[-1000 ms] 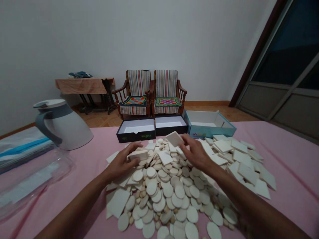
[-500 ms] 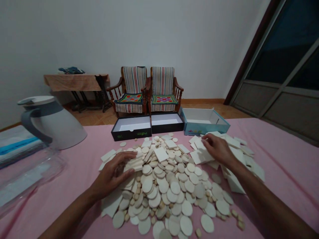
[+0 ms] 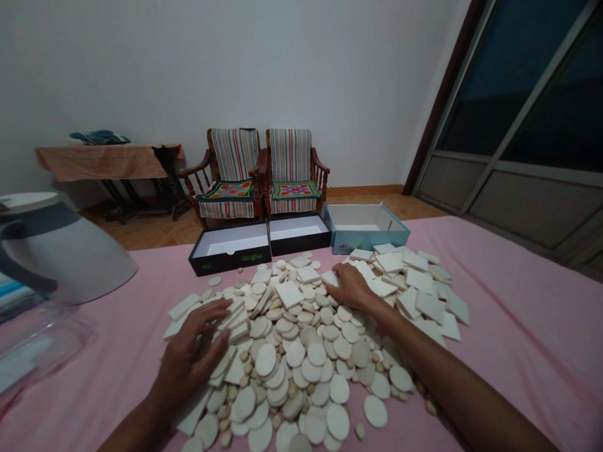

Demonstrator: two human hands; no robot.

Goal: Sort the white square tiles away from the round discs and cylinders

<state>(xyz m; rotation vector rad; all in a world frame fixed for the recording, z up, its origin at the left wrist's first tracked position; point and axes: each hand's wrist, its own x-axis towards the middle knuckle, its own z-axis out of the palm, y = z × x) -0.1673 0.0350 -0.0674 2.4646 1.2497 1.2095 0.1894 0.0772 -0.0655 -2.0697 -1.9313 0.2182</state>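
A heap of pale wooden pieces point(image 3: 301, 351) covers the pink tabletop point(image 3: 509, 339): round discs in the middle and front, square tiles point(image 3: 414, 289) fanned out to the right. My left hand point(image 3: 193, 355) lies flat on the left side of the heap, fingers spread over square tiles and discs. My right hand point(image 3: 351, 285) rests palm down at the heap's far middle, its fingertips on a small square tile point(image 3: 330, 277). Neither hand lifts a piece.
Two black open boxes point(image 3: 230, 248) point(image 3: 298, 233) and a light blue open box point(image 3: 365, 227) stand in a row behind the heap. A white and grey jug point(image 3: 56, 251) and clear plastic point(image 3: 32, 351) lie at the left. Two striped chairs point(image 3: 261, 172) stand beyond.
My right hand set down the square tile it held up, touched the tiles at the right, then came back to the heap's far middle. My left hand slid down the heap's left side.
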